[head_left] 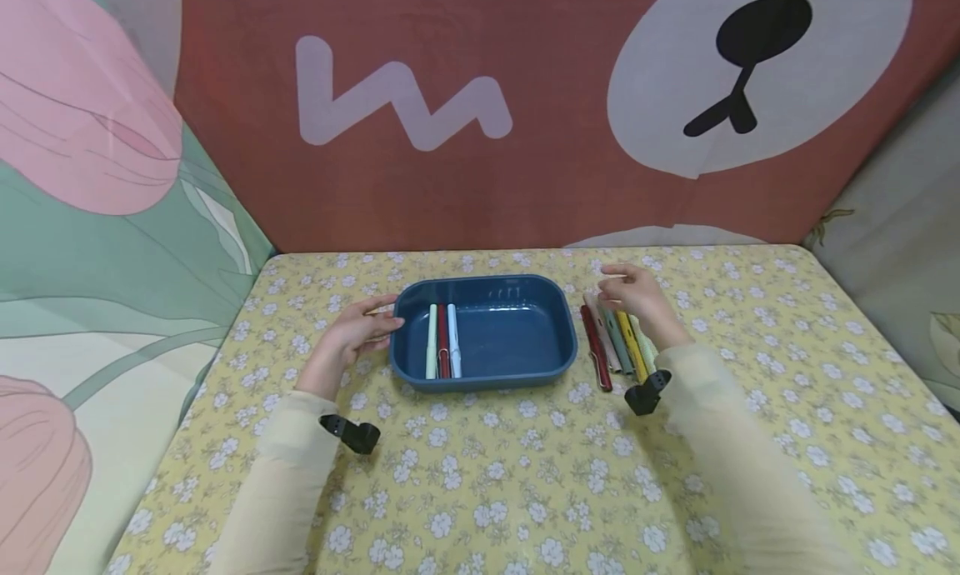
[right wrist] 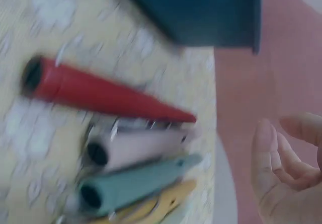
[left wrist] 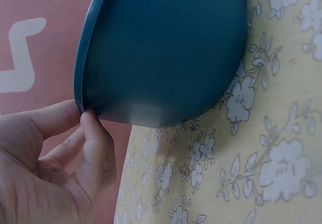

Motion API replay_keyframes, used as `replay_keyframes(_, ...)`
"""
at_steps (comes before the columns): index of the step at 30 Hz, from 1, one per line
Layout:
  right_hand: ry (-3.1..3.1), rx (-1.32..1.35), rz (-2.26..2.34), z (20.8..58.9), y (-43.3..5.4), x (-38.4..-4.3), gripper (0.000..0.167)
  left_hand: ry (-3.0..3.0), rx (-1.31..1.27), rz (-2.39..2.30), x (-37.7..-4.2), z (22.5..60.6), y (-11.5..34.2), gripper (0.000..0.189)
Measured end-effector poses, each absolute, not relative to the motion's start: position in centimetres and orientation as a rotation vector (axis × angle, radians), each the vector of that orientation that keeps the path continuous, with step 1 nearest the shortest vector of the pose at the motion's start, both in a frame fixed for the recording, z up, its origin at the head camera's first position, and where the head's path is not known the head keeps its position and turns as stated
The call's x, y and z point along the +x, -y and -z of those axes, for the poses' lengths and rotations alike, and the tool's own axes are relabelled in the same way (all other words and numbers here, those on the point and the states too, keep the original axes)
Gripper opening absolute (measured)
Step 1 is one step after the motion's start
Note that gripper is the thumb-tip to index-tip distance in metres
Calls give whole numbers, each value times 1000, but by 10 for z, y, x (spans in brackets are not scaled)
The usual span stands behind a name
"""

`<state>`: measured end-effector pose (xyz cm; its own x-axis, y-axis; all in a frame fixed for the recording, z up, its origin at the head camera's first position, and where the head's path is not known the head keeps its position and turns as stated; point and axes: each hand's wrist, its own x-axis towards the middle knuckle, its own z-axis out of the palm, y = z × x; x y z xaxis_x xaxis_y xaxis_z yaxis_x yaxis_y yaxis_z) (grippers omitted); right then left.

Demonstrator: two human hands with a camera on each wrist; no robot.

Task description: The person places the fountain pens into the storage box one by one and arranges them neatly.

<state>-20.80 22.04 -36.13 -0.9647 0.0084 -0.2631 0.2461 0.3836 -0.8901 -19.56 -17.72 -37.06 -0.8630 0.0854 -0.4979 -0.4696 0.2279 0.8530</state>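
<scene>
My left hand [head_left: 349, 338] pinches the left rim of a blue tray [head_left: 517, 342], thumb and fingers meeting at its edge in the left wrist view. Inside the tray, on its left side, a pale green pen [head_left: 432, 342], a red pen [head_left: 443, 360] and a light blue pen [head_left: 455, 346] lie side by side. My right hand [head_left: 637, 298], fingers loosely bent and holding nothing, hovers above the far ends of a row of pens. In that row are another red pen [right wrist: 115, 94], a pink pen [right wrist: 136, 148], a grey-green pen [right wrist: 143, 181], a yellow pen [right wrist: 156, 204] and a pale one.
A table with a yellow flowered cloth [head_left: 480, 492] bears the tray and the pens. Behind it rises a reddish-brown printed curtain [head_left: 465, 192]. Black wrist cameras [head_left: 360, 435] sit on both sleeves, the right one close over the pens' near ends.
</scene>
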Motion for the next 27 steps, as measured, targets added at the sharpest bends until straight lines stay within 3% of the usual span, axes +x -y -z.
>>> replay_keyframes(27,-2451,284,1367,389,-274,-199,54,-2082,-373,-1665,-196,369,175,59)
